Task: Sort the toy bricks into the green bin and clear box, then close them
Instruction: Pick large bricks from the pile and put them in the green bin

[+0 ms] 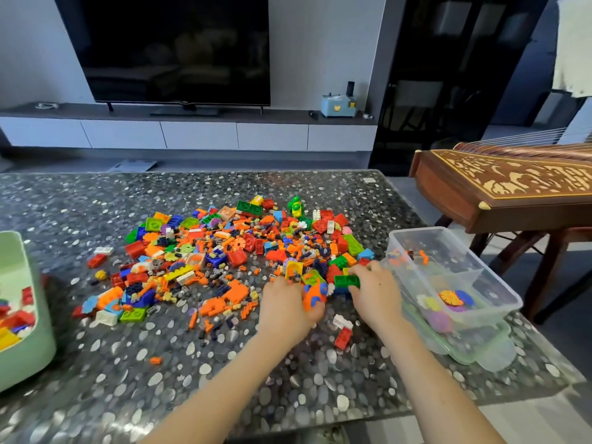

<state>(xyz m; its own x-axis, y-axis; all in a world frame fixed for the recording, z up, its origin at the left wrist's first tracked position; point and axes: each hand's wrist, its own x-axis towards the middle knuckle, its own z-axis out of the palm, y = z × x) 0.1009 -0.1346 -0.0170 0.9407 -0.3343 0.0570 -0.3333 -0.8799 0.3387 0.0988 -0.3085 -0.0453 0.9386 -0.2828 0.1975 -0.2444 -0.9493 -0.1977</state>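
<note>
Bricks [224, 251] are lying heaped, many-coloured, on the surface [288, 379]. Right grip [374, 293] is pinching a green brick [347, 280]; left grip [285, 302] is curling round an orange piece [312, 298]. Clear box [429, 233] is sitting just right of them, green bin [45, 331] far left.

I see bare table [224, 395] along the near edge; the brick pile [224, 251] blocks the middle, green bin [38, 354] the left edge, clear box [416, 231] the right.

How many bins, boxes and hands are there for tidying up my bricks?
green bin: 1
clear box: 1
Hands: 2, the left hand and the right hand
Total: 4
</note>
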